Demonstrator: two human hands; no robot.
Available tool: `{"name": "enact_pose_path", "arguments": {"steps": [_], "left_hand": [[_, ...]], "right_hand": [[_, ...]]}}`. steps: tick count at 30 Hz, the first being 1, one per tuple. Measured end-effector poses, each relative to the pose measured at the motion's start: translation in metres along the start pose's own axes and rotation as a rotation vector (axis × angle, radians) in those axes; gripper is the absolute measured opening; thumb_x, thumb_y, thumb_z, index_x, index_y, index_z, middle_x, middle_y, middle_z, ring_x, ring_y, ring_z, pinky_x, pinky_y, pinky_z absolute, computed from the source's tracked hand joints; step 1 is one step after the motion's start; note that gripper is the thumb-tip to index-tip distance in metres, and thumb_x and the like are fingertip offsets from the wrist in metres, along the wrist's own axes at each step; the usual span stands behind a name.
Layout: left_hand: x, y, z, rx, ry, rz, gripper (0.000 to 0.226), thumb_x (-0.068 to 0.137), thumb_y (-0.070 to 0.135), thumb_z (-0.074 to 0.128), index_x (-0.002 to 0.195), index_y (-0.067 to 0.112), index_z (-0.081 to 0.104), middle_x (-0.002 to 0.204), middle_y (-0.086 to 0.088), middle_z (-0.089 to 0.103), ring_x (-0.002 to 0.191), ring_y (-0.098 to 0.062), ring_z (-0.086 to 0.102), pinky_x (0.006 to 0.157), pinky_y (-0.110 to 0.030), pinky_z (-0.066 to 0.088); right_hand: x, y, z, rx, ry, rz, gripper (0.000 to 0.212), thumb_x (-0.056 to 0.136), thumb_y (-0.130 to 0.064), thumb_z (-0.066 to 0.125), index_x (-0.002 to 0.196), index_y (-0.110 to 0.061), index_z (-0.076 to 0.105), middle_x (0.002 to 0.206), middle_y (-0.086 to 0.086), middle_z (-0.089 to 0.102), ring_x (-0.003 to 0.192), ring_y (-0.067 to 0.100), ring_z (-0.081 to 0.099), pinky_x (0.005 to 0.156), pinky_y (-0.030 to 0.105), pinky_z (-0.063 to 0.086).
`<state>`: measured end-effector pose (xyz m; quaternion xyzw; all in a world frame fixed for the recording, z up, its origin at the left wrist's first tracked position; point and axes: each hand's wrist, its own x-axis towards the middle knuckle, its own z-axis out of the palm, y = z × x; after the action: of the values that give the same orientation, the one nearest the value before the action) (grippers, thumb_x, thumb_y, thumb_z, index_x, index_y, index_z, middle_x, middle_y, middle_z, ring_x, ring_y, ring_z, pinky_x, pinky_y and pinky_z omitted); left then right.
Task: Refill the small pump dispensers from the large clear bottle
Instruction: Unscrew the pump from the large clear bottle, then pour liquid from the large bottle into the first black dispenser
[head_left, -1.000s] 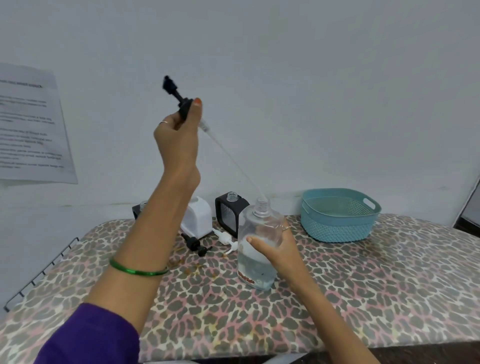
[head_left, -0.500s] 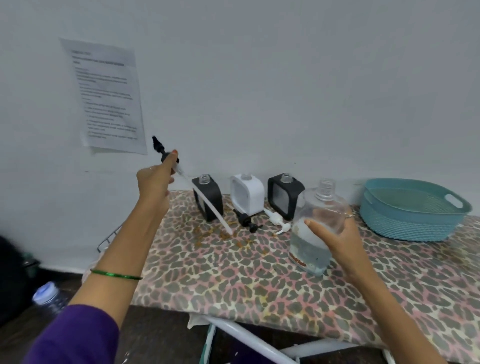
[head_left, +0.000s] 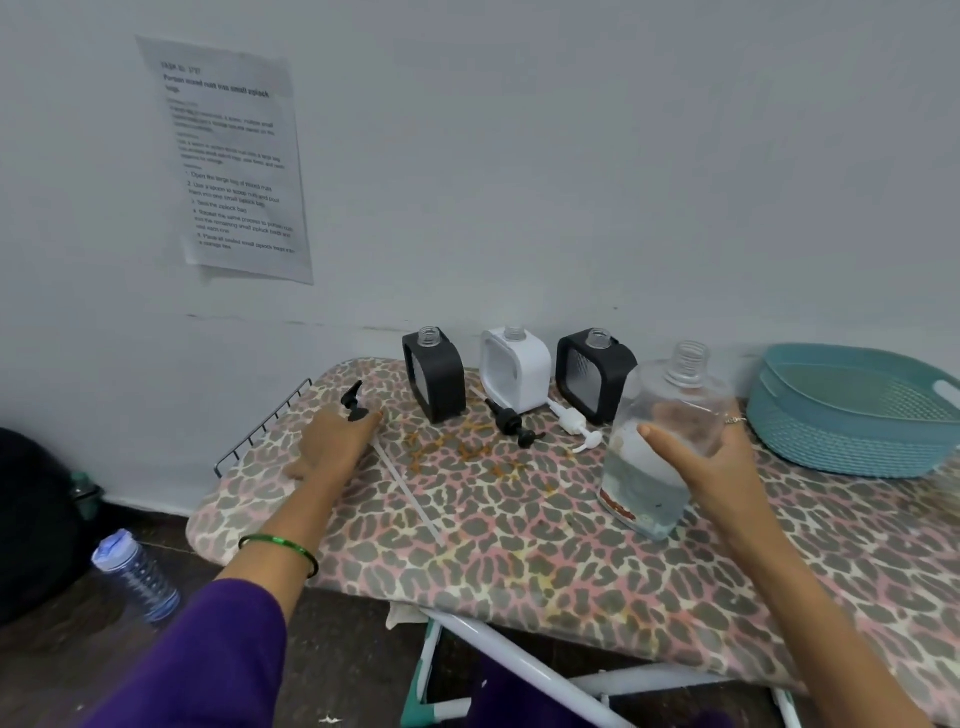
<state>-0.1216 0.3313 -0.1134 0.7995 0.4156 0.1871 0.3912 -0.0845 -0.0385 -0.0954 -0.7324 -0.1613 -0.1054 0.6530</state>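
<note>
My right hand (head_left: 709, 470) grips the large clear bottle (head_left: 660, 447), uncapped, partly filled and tilted left above the board. My left hand (head_left: 332, 444) pinches the bottle's black pump head (head_left: 353, 405) low over the board's left end, its long white tube (head_left: 408, 491) lying across the cover. Three small dispensers stand uncapped by the wall: a black one (head_left: 434, 379), a white one (head_left: 514, 371) and another black one (head_left: 592, 376). In front of them lie a small black pump (head_left: 511, 423) and a white pump (head_left: 574, 426).
The ironing board (head_left: 519, 545) has a leopard-print cover with orange stains at its middle. A teal basket (head_left: 852, 410) sits at the right. A wire rack (head_left: 262, 428) edges the board's left end. A water bottle (head_left: 137, 574) stands on the floor. A printed sheet (head_left: 231, 156) hangs on the wall.
My left hand pulled the pump and tube out of the large bottle, swung it left and lowered it onto the board. My right hand has tilted the bottle.
</note>
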Motion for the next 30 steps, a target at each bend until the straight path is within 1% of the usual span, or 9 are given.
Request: {"name": "enact_pose_path", "arguments": {"steps": [4, 8, 10, 12, 14, 16, 18, 24, 30], "left_hand": [[0.004, -0.003, 0.004, 0.146, 0.024, -0.029, 0.057, 0.073, 0.062, 0.070, 0.059, 0.012, 0.045, 0.057, -0.006, 0.054, 0.076, -0.033, 0.063, 0.098, -0.054, 0.037], [0.005, -0.004, 0.009, 0.199, 0.048, -0.026, 0.057, 0.077, 0.060, 0.068, 0.058, 0.010, 0.047, 0.065, -0.008, 0.059, 0.075, -0.030, 0.057, 0.098, -0.053, 0.030], [0.012, -0.008, 0.012, 0.196, 0.035, -0.004, 0.061, 0.069, 0.066, 0.069, 0.062, 0.009, 0.050, 0.068, -0.011, 0.061, 0.077, -0.032, 0.061, 0.096, -0.054, 0.037], [0.022, -0.013, 0.017, 0.262, 0.074, 0.074, 0.074, 0.057, 0.078, 0.064, 0.074, 0.007, 0.056, 0.084, -0.016, 0.065, 0.088, -0.038, 0.062, 0.088, -0.059, 0.047], [0.020, -0.004, 0.021, 0.298, 0.163, 0.143, 0.077, 0.069, 0.072, 0.063, 0.101, 0.002, 0.060, 0.117, -0.021, 0.059, 0.111, -0.040, 0.052, 0.093, -0.061, 0.043], [0.005, 0.017, 0.020, 0.271, 0.214, 0.194, 0.070, 0.087, 0.058, 0.056, 0.127, 0.001, 0.049, 0.138, -0.020, 0.044, 0.129, -0.040, 0.038, 0.103, -0.061, 0.033], [-0.006, 0.038, 0.022, 0.193, 0.233, 0.230, 0.065, 0.093, 0.052, 0.048, 0.135, 0.003, 0.041, 0.143, -0.018, 0.040, 0.132, -0.038, 0.036, 0.106, -0.060, 0.030], [-0.014, 0.076, 0.046, -0.057, 0.034, 0.293, 0.102, 0.078, 0.067, 0.061, 0.146, 0.000, 0.024, 0.145, -0.018, 0.040, 0.130, -0.034, 0.045, 0.097, -0.047, 0.047], [-0.011, 0.101, 0.073, -0.154, -0.082, 0.136, 0.117, 0.074, 0.050, 0.077, 0.151, 0.001, 0.004, 0.152, -0.020, 0.025, 0.137, -0.037, 0.034, 0.105, -0.048, 0.040]], "right_hand": [[0.000, 0.000, 0.000, -0.001, -0.008, 0.008, 0.071, 0.072, -0.033, 0.084, 0.133, -0.022, 0.049, 0.124, -0.004, 0.064, 0.111, 0.010, 0.063, 0.100, 0.041, 0.049], [0.001, 0.003, -0.001, -0.017, -0.007, 0.018, 0.079, 0.062, -0.050, 0.079, 0.132, -0.023, 0.052, 0.123, -0.004, 0.064, 0.111, 0.011, 0.063, 0.100, 0.044, 0.050], [0.002, 0.005, -0.002, -0.021, -0.012, 0.022, 0.079, 0.063, -0.051, 0.079, 0.132, -0.023, 0.052, 0.124, -0.004, 0.064, 0.112, 0.012, 0.063, 0.100, 0.045, 0.050], [0.003, 0.006, -0.003, -0.027, -0.022, 0.023, 0.080, 0.063, -0.052, 0.079, 0.133, -0.022, 0.053, 0.124, -0.004, 0.065, 0.111, 0.012, 0.064, 0.100, 0.046, 0.050], [0.003, 0.008, -0.003, -0.022, -0.023, 0.025, 0.079, 0.064, -0.051, 0.079, 0.132, -0.022, 0.053, 0.123, -0.004, 0.065, 0.111, 0.012, 0.064, 0.099, 0.045, 0.050], [0.003, 0.009, -0.003, -0.019, -0.019, 0.024, 0.078, 0.064, -0.050, 0.079, 0.132, -0.021, 0.053, 0.122, -0.004, 0.066, 0.110, 0.011, 0.065, 0.099, 0.045, 0.051], [0.004, 0.009, -0.003, -0.019, -0.020, 0.024, 0.079, 0.064, -0.051, 0.079, 0.132, -0.020, 0.054, 0.122, -0.004, 0.066, 0.110, 0.011, 0.064, 0.099, 0.045, 0.051], [0.002, 0.008, 0.000, 0.006, -0.006, 0.014, 0.074, 0.068, -0.038, 0.084, 0.133, -0.024, 0.051, 0.122, -0.006, 0.064, 0.109, 0.009, 0.064, 0.096, 0.036, 0.051], [0.002, 0.009, -0.001, 0.007, -0.003, 0.023, 0.078, 0.063, -0.049, 0.078, 0.130, -0.019, 0.054, 0.119, -0.005, 0.067, 0.106, 0.007, 0.066, 0.093, 0.033, 0.053]]}}
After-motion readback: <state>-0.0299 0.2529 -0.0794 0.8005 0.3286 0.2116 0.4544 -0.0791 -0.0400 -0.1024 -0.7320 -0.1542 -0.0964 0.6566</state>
